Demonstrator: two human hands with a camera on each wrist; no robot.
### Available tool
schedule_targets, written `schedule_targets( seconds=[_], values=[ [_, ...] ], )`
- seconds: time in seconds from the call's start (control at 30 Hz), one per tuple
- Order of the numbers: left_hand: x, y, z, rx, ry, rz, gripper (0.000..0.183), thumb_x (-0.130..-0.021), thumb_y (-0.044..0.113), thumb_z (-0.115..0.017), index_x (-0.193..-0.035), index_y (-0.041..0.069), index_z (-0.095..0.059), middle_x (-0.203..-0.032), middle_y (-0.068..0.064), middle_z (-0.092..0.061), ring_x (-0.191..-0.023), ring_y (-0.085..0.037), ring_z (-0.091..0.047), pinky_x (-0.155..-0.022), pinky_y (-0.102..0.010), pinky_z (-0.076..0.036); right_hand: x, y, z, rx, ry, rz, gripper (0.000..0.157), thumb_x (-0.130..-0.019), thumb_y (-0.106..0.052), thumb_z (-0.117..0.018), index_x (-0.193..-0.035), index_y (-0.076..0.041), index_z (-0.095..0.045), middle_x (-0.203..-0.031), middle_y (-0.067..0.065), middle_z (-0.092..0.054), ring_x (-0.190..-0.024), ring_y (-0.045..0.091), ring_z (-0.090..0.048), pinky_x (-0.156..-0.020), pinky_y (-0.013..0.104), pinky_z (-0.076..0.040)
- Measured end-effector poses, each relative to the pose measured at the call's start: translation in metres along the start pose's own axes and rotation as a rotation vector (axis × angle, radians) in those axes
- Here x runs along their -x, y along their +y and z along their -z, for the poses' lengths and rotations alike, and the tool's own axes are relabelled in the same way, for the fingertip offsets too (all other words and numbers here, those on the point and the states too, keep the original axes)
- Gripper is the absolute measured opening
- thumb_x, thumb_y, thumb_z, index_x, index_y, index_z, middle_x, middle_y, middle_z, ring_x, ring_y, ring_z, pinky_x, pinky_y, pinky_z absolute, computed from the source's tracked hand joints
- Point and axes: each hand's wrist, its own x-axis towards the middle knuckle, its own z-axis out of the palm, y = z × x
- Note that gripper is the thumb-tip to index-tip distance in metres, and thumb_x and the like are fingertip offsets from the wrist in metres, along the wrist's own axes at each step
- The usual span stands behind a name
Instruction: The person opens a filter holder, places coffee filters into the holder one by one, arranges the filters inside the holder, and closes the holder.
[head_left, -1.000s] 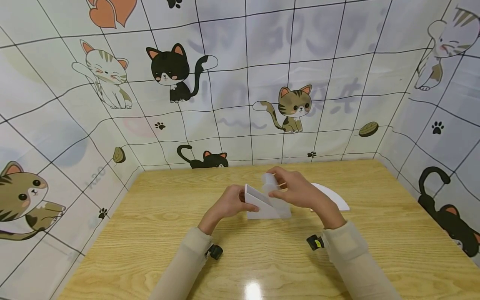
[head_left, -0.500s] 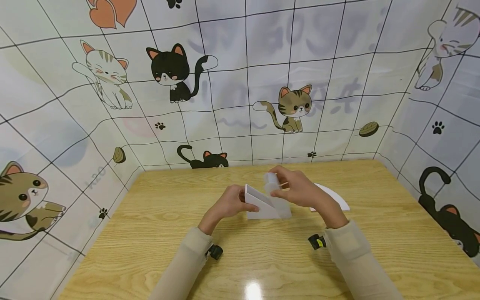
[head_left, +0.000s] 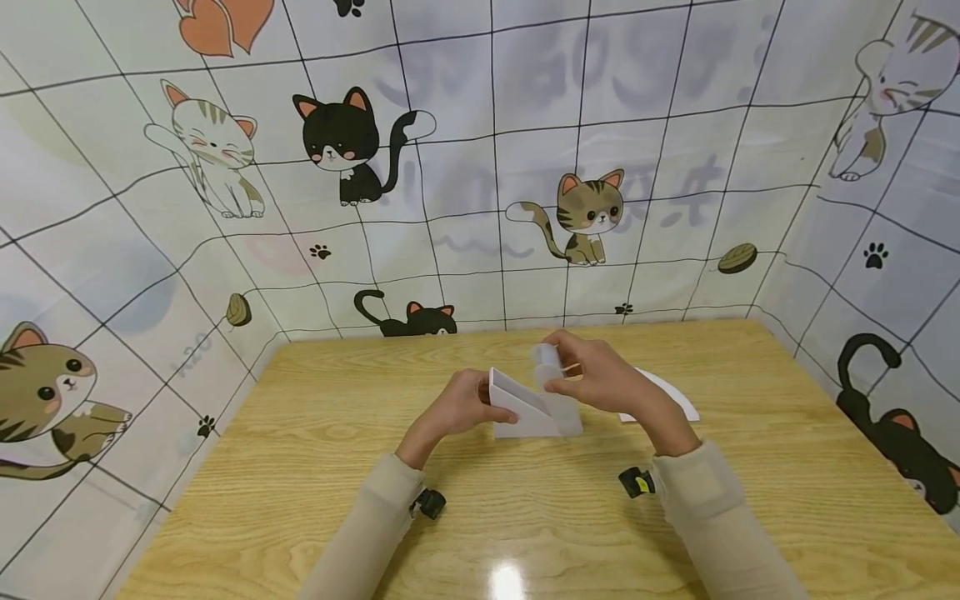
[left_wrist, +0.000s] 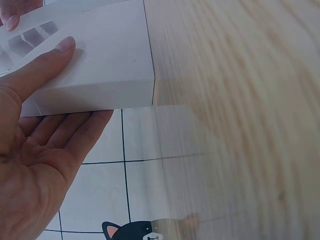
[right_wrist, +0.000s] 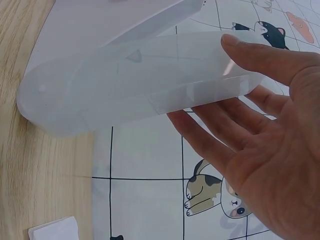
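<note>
A white box [head_left: 516,417] with a sloping open top stands on the table, gripped at its left end by my left hand [head_left: 459,406]. In the left wrist view, the thumb [left_wrist: 55,60] lies on one broad face of the box and the fingers curl round the opposite side. My right hand [head_left: 600,377] pinches a translucent plastic case [right_wrist: 125,85], long and rounded at one end, between thumb and fingertips. The case stands tilted just right of the box, its rounded end low at the table. Whether case and box touch, I cannot tell.
A white fan-shaped piece [head_left: 669,393] lies on the wooden table [head_left: 525,517] behind my right forearm, partly hidden by it. A cat-patterned sheet [head_left: 465,200] rises at the back and both sides of the table.
My right hand has shifted slightly right, and the upper end of the translucent case has moved right with it. The left hand and the white box stay where they were.
</note>
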Motion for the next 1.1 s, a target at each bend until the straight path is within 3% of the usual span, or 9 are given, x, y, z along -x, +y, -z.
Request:
schedule_targets(
  seconds=[0.37, 1.1],
  values=[
    [0.0005, -0.0002, -0.0004, -0.015, 0.003, 0.007, 0.029, -0.085, 0.015, -0.087, -0.111, 0.008, -0.075, -0.107, -0.009, -0.079, -0.088, -0.011, -0.076, -0.074, -0.025, -0.059, 0.0011, 0.0042, 0.0031, -0.018, -0.011, 0.005, 0.058, -0.096, -0.010, -0.074, -0.145, -0.008, -0.044, -0.119, 0.014, -0.070, -0.110, 0.029, -0.070, -0.098, 0.051, -0.058],
    [-0.0002, -0.0011, -0.0007, -0.013, 0.006, 0.006, 0.030, -0.084, 0.013, -0.087, -0.111, 0.007, -0.075, -0.107, -0.009, -0.079, -0.088, -0.011, -0.076, -0.074, -0.025, -0.059, 0.0036, 0.0048, 0.0075, -0.017, -0.012, -0.012, 0.051, -0.096, -0.010, -0.074, -0.140, -0.007, -0.049, -0.120, 0.013, -0.068, -0.111, 0.032, -0.070, -0.099, 0.052, -0.057]
  ],
)
